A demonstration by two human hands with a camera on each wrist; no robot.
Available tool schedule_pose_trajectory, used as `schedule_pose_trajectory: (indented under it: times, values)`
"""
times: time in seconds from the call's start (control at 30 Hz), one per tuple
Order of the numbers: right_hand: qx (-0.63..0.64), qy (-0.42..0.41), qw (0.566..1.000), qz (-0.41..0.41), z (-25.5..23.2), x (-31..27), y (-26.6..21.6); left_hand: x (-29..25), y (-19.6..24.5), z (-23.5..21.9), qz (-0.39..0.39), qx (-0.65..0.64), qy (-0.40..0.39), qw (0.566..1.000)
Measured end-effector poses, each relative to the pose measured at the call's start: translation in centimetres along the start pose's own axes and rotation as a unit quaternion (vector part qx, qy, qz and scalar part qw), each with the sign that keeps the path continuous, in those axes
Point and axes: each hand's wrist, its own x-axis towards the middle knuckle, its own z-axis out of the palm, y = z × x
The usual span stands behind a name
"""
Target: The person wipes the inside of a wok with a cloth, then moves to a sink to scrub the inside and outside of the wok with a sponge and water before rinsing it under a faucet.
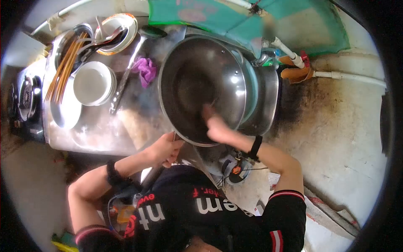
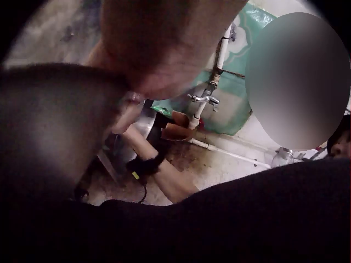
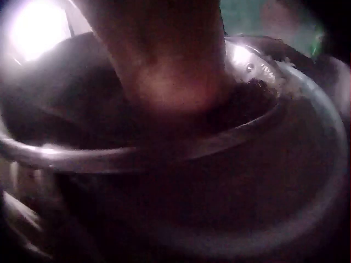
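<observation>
A large dark wok (image 1: 197, 84) with a shiny metal rim leans over a pale teal basin (image 1: 253, 90). At the wok's near edge, my left hand (image 1: 163, 151) grips its handle, which the fingers mostly cover. My right hand (image 1: 218, 129) reaches over the near rim into the wok, fingers down toward its inner wall. Motion blur covers those fingertips, and I cannot tell whether they hold anything. The right wrist view shows the wok's rim (image 3: 115, 158) close below my hand, with the basin's edge (image 3: 329, 126) beyond it.
Left of the wok are a purple cloth (image 1: 145, 71), a long-handled ladle (image 1: 130, 69), stacked white bowls (image 1: 93, 84) and chopsticks (image 1: 65, 69) across a metal pot. Right of it are a steel sink edge (image 1: 270, 101) and a tap (image 1: 265, 56). A gas stove (image 1: 27, 98) stands far left.
</observation>
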Motion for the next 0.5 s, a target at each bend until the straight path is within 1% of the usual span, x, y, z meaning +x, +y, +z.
schedule_pose_trajectory:
  times: [0.03,0.07,0.1,0.13,0.17,0.2,0.23,0.27,0.3,0.33,0.4,0.43,0.47,0.5]
  values:
    - [0.018,-0.074,0.996,-0.040,-0.4,0.2,-3.8,0.3,0.1,-0.1,-0.005,-0.004,-0.001,1.000]
    - [0.142,-0.051,0.987,-0.061,-2.5,1.2,-8.0,0.6,0.0,-0.2,-0.007,-0.006,-0.003,1.000]
    - [0.214,0.047,0.968,-0.123,-1.2,4.1,-8.7,0.8,-0.3,-0.4,-0.020,0.004,0.001,1.000]
    - [0.163,0.083,0.977,-0.113,-1.5,7.0,-8.9,0.9,-0.3,-0.5,-0.029,0.016,0.008,0.999]
    - [0.346,0.182,0.915,-0.102,-0.9,10.2,-8.3,0.9,-0.1,-0.5,-0.029,0.018,0.009,0.999]
    - [0.298,0.216,0.924,-0.103,-0.7,14.2,-4.9,0.6,0.0,-0.3,-0.024,0.009,0.011,1.000]
    - [0.182,0.321,0.923,-0.113,-1.2,16.6,-1.1,0.4,0.0,-0.1,-0.017,-0.002,0.012,1.000]
    - [0.346,0.361,0.864,-0.068,-2.7,18.1,1.7,0.3,-0.1,0.1,-0.017,-0.004,0.011,1.000]
    - [0.157,0.389,0.908,0.008,-3.3,15.6,1.3,0.1,-0.1,0.2,-0.014,-0.014,0.003,1.000]
    - [-0.043,0.401,0.912,0.080,-4.1,13.5,0.3,0.1,0.2,0.3,-0.004,-0.024,-0.006,1.000]
    - [0.015,0.314,0.942,0.122,-1.9,14.4,-0.8,0.5,0.3,0.1,-0.009,-0.014,0.005,1.000]
    - [0.205,0.331,0.920,0.034,-1.0,15.0,-2.3,0.4,0.1,0.0,-0.024,0.001,0.017,1.000]
    - [0.275,0.302,0.912,-0.029,-0.3,14.4,-5.2,0.4,0.1,0.0,-0.025,0.002,0.014,1.000]
    - [0.148,0.264,0.953,-0.012,-1.8,11.1,-10.5,0.4,0.2,0.1,-0.020,0.007,0.016,1.000]
